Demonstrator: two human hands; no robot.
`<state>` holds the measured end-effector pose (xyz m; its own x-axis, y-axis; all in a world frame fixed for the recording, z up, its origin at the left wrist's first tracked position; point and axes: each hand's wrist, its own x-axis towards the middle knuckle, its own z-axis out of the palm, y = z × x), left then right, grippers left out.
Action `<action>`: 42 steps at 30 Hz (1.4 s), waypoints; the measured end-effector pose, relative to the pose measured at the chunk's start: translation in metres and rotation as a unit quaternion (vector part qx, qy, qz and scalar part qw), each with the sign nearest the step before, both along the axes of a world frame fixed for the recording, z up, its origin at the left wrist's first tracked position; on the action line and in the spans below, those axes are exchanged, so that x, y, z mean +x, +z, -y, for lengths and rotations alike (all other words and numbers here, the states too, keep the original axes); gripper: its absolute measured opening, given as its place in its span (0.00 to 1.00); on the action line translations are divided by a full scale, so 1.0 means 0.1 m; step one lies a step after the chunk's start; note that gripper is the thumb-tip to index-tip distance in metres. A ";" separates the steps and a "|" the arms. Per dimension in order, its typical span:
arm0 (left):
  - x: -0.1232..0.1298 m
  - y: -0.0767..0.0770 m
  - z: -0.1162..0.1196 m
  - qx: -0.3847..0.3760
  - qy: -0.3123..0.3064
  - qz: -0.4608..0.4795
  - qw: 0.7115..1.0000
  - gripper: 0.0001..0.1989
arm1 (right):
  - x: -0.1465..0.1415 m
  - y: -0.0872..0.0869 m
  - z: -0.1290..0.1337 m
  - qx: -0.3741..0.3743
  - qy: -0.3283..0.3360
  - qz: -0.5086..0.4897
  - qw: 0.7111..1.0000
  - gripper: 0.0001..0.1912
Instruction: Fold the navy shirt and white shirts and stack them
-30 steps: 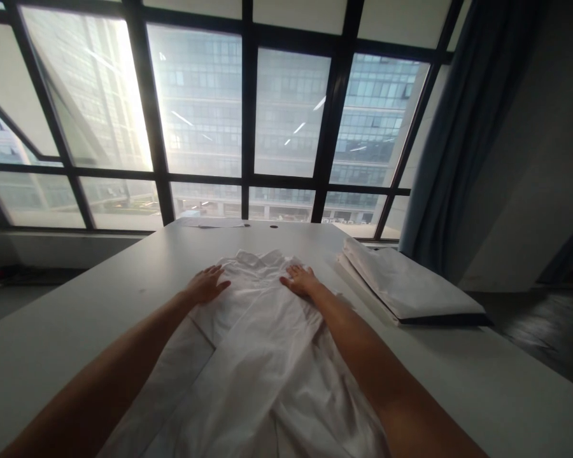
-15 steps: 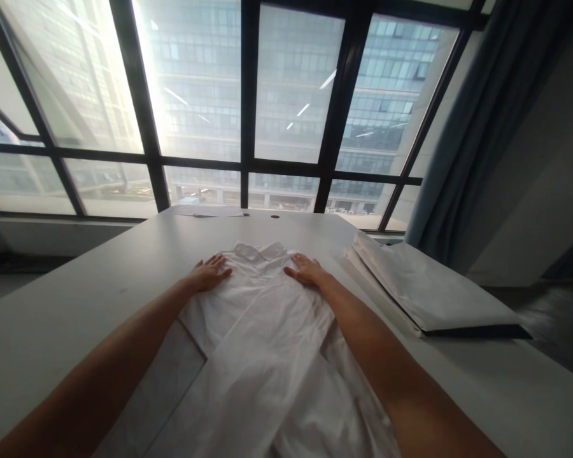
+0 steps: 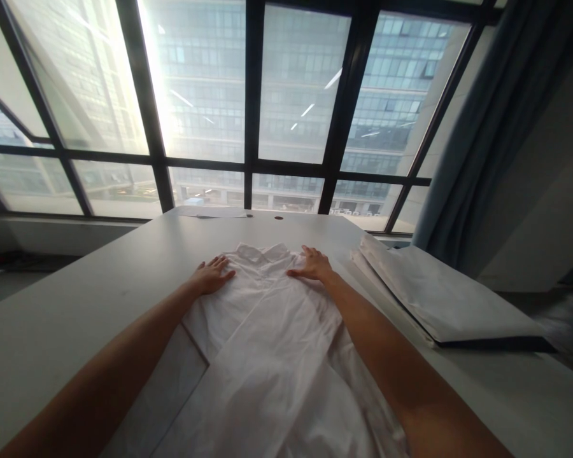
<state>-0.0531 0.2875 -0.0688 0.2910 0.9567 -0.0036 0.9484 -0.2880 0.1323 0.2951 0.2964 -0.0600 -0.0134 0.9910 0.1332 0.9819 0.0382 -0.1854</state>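
A white collared shirt [image 3: 262, 318] lies spread on the white table [image 3: 105, 280], its collar at the far end and its body running down towards me. On the shirt's left shoulder edge rests my left hand [image 3: 211, 275], fingers stretched out and palm down. My right hand [image 3: 312, 264] is at the opposite shoulder, thumb pointing inward across the cloth and fingers raised a little, apart from the thumb. Neither hand grips the fabric. Below the hands, the sleeves lie partly under my forearms.
At the right, folded white sheets or covers [image 3: 458, 292] with a dark lower edge lie on the table. A flat white sheet [image 3: 212, 212] is at the far edge, near small round holes in the tabletop. Beyond are framed windows and a blue-grey curtain [image 3: 468, 146].
My right hand's fingers have lifted and spread from lying flatter on the shoulder. My left hand stays on the cloth. The view has shifted slightly.
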 end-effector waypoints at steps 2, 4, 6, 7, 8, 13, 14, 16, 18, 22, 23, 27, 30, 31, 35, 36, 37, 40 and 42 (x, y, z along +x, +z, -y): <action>-0.01 -0.01 -0.01 0.002 -0.001 0.003 1.000 0.36 | -0.01 0.02 -0.01 -0.002 -0.025 -0.008 1.000 0.69; 0.00 0.00 0.00 0.009 0.000 0.003 1.000 0.35 | 0.00 0.02 -0.06 -0.017 -0.023 -0.018 0.999 0.69; 0.03 0.04 0.06 0.050 -0.006 0.007 0.999 0.32 | 0.02 0.02 -0.14 -0.002 0.004 -0.033 0.999 0.64; 0.07 0.07 0.13 0.077 -0.020 0.015 0.997 0.30 | 0.04 0.01 -0.19 0.015 0.018 -0.046 0.999 0.59; 0.11 0.12 0.24 0.099 -0.045 0.030 0.994 0.30 | 0.06 0.00 -0.24 0.030 0.030 -0.062 0.997 0.52; 0.29 0.40 1.18 -0.001 -0.336 0.115 0.935 0.37 | 0.19 -0.07 -0.34 -0.048 0.030 -0.098 0.994 0.31; 0.29 0.43 1.40 -0.025 -0.383 0.116 0.916 0.39 | 0.21 -0.10 -0.33 -0.070 0.030 -0.082 0.994 0.30; 0.24 0.46 1.76 -0.074 -0.445 0.108 0.886 0.41 | 0.22 -0.14 -0.27 -0.091 0.037 -0.037 0.994 0.31; 0.14 0.45 2.00 -0.099 -0.462 0.104 0.875 0.40 | 0.23 -0.17 -0.21 -0.098 0.050 0.006 0.994 0.33; -0.02 0.38 2.21 -0.094 -0.444 0.121 0.883 0.41 | 0.23 -0.17 -0.15 -0.095 0.067 0.045 0.992 0.44; -0.04 0.38 2.25 -0.092 -0.441 0.125 0.884 0.42 | 0.22 -0.16 -0.15 -0.097 0.066 0.051 0.992 0.46; -0.04 0.40 2.41 -0.080 -0.438 0.121 0.887 0.43 | 0.18 -0.10 -0.14 -0.107 0.025 0.065 0.992 0.49; -0.05 0.40 2.40 -0.082 -0.436 0.106 0.890 0.43 | 0.09 -0.03 -0.07 -0.096 -0.017 0.085 0.992 0.47; -0.07 0.39 2.34 -0.080 -0.424 0.105 0.896 0.41 | 0.05 -0.01 -0.02 -0.086 -0.029 0.093 0.991 0.46; -0.15 0.29 1.64 -0.005 -0.256 0.121 0.959 0.34 | -0.03 0.03 0.31 -0.050 -0.022 0.101 0.993 0.40; -0.17 0.26 1.40 0.009 -0.211 0.109 0.971 0.36 | -0.02 0.02 0.43 -0.052 -0.008 0.099 0.994 0.40; -0.18 0.23 1.17 0.023 -0.173 0.090 0.981 0.37 | 0.00 0.00 0.56 -0.062 0.004 0.097 0.993 0.40; -0.20 0.12 0.60 0.016 -0.062 0.031 0.997 0.39 | 0.09 -0.09 0.94 -0.104 0.021 0.081 0.991 0.43; -0.20 0.06 0.42 0.001 -0.039 0.004 0.999 0.39 | 0.14 -0.15 1.12 -0.110 0.027 0.061 0.992 0.45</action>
<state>-0.0730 0.2459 -0.0631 0.3644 0.9312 0.0008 0.9221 -0.3610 0.1392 0.3092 0.1841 -0.0752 -0.0706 0.9932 -0.0924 0.9952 0.0638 -0.0745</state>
